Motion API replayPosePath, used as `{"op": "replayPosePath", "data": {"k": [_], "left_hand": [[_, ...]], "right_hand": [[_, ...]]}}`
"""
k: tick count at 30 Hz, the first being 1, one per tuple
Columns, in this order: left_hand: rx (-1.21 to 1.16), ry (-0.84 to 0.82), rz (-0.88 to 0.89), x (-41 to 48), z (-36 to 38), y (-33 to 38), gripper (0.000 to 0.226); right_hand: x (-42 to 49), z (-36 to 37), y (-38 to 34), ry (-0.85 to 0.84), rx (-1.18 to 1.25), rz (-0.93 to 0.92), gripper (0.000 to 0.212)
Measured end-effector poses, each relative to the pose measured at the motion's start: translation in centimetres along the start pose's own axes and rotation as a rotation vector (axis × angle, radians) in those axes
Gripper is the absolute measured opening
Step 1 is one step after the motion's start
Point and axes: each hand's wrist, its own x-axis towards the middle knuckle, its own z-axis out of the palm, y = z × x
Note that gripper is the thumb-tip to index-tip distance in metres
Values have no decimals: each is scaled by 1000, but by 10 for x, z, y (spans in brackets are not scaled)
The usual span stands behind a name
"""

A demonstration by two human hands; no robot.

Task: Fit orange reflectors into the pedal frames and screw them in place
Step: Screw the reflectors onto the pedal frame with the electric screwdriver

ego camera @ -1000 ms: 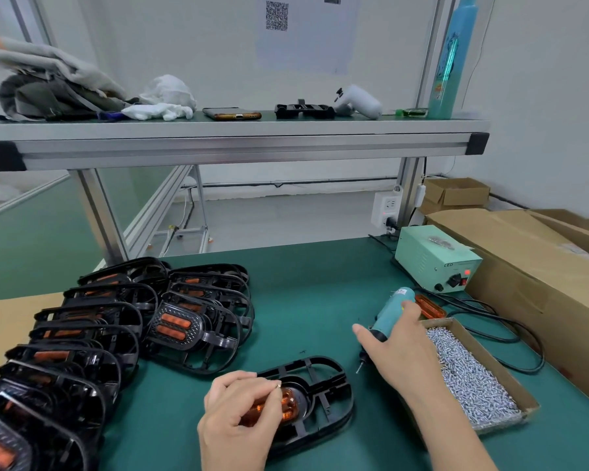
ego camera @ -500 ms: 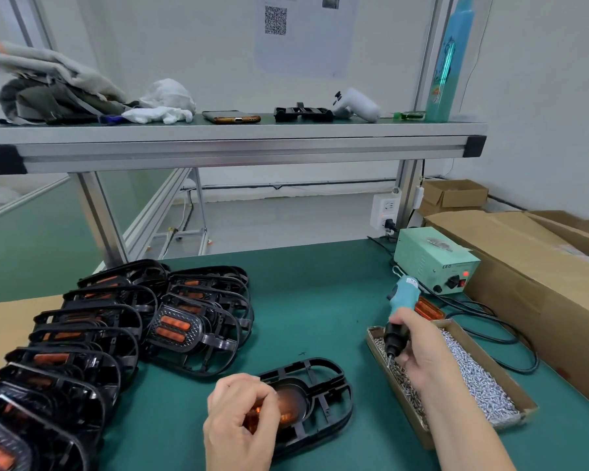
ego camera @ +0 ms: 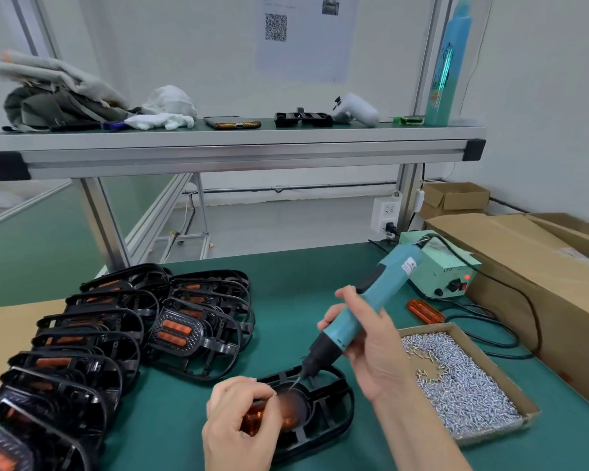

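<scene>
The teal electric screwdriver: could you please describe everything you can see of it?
The electric screwdriver has a teal plastic-looking body with a black grip strip, a white label, and a black nose ending in a thin metal bit. The right hand grips it mid-body, tilted, with the bit pointing down-left at the round centre of the pedal frame. A black cable leaves its upper end toward the green power box.

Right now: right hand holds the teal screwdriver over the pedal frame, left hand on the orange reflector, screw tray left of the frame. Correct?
One error: the head view shows the screw tray right of the pedal frame. Right hand on the electric screwdriver, left hand on the orange reflector: correct.
</scene>
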Motion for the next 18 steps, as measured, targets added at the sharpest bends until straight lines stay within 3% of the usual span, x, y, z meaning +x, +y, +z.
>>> {"op": "replayPosePath", "data": {"k": [3, 8, 16, 18], "left_hand": [[-1, 3, -15, -1, 0, 0, 5], [-22, -31, -6, 0, -1, 3, 9], [-49, -45, -16, 0, 0, 2, 7], [-41, -38, -35, 0, 0, 0, 19]], "right_hand": [[-3, 12, 8, 36, 7, -53, 57], [1, 28, 19, 130, 116, -197, 17], [10, 35, 22, 191, 244, -167, 21], [10, 34, 22, 205, 252, -182, 21]]}}
